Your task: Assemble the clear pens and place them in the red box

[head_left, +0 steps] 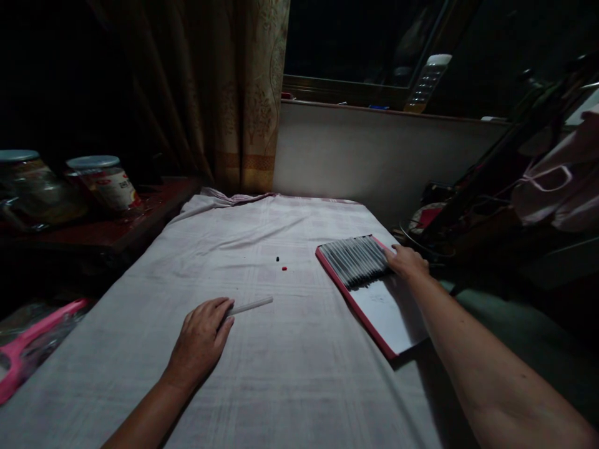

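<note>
A thin translucent tube (253, 305), like a pen barrel, points to the right from between the thumb and fingers of my left hand (203, 330), which rests low over the cloth. At the right, my right hand (408, 262) has its curled fingers at the right ends of a row of pens (353, 259); what the fingertips grip is hidden. The pens lie side by side in the far half of a shallow red-edged box (353, 305), whose near half shows a white bottom. A tiny black piece (277, 258) and a tiny red piece (284, 268) lie between my hands.
A pale checked cloth (281, 386) covers the bed-like surface. On the left, lidded jars (105, 184) stand on a dark red cabinet (154, 212), with a pink plastic object (32, 340) below. A bottle (428, 81) stands on the sill beyond, beside a curtain (248, 93).
</note>
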Demonstrator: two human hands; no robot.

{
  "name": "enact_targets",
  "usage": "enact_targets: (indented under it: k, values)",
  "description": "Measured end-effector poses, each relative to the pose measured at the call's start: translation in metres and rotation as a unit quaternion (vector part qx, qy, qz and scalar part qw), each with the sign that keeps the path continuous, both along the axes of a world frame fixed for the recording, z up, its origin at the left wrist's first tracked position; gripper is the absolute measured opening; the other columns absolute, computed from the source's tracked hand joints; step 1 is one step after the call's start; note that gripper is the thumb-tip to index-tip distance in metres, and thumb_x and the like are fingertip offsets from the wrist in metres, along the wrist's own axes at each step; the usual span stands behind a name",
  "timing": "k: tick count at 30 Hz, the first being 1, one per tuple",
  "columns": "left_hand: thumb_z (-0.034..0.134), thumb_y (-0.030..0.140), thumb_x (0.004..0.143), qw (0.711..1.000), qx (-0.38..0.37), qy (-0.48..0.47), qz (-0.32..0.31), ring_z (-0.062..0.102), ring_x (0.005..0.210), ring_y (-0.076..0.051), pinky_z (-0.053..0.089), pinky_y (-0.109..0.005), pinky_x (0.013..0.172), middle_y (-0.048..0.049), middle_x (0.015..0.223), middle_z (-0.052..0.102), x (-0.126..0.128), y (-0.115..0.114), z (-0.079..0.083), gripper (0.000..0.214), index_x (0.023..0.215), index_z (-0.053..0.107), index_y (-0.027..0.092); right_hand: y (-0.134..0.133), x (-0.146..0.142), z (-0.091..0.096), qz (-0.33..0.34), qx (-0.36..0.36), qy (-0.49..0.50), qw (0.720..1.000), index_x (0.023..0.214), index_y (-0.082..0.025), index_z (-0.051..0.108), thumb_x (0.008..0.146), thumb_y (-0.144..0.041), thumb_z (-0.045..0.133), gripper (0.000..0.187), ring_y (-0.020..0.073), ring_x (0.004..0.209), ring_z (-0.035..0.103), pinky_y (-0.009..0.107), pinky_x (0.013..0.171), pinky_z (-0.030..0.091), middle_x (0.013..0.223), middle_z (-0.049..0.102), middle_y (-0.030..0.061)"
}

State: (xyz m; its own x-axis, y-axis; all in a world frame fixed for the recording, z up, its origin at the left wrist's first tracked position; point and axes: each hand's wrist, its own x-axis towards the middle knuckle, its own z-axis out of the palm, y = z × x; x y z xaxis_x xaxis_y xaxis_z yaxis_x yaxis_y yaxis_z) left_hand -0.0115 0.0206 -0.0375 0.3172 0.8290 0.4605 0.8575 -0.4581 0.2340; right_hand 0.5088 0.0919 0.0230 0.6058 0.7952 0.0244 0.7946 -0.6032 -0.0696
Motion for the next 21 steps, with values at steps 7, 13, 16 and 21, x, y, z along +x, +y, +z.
enact_targets:
  k: [7, 13, 16, 21]
  values:
    - [0.045, 0.038, 0.094, 1.000, -0.011, 0.001, -0.002, 0.063, 0.110, -0.027, 0.048, -0.044, 0.095, -0.0102, 0.119, 0.069, -0.002, 0.002, -0.001, 0.035, 0.118, 0.066, 0.023, -0.023, 0.041, -0.005, -0.033, -0.064, 0.024, 0.997, 0.097, -0.018, 0.078, 0.071, -0.012, 0.061, 0.032, 0.0277, 0.085, 0.073, 0.030, 0.063, 0.052, 0.094, 0.077, 0.0139]
    - [0.043, 0.039, 0.095, 1.000, -0.010, 0.004, -0.005, 0.063, 0.110, -0.028, 0.048, -0.045, 0.095, -0.0111, 0.118, 0.070, 0.000, 0.002, 0.001, 0.037, 0.117, 0.067, 0.021, -0.027, 0.031, -0.004, -0.018, -0.046, 0.020, 0.999, 0.107, -0.017, 0.077, 0.078, -0.020, 0.058, 0.035, 0.0267, 0.088, 0.072, 0.027, 0.060, 0.049, 0.102, 0.077, 0.0132]
    - [0.044, 0.039, 0.094, 1.000, -0.013, -0.001, -0.005, 0.063, 0.111, -0.028, 0.048, -0.045, 0.095, -0.0109, 0.118, 0.070, 0.000, 0.002, 0.002, 0.037, 0.117, 0.066, 0.021, -0.028, 0.018, 0.010, -0.006, -0.020, 0.003, 1.000, 0.113, -0.020, 0.075, 0.082, -0.024, 0.055, 0.037, 0.0269, 0.096, 0.071, 0.028, 0.064, 0.049, 0.111, 0.075, 0.0122]
    - [0.046, 0.041, 0.093, 1.000, -0.007, -0.026, 0.001, 0.062, 0.114, -0.028, 0.045, -0.047, 0.100, -0.0117, 0.121, 0.069, 0.007, 0.011, 0.001, 0.038, 0.118, 0.065, 0.021, -0.022, -0.013, 0.047, 0.009, 0.012, -0.027, 1.000, 0.116, -0.024, 0.074, 0.084, -0.028, 0.055, 0.037, 0.0284, 0.100, 0.069, 0.030, 0.070, 0.049, 0.115, 0.073, 0.0112]
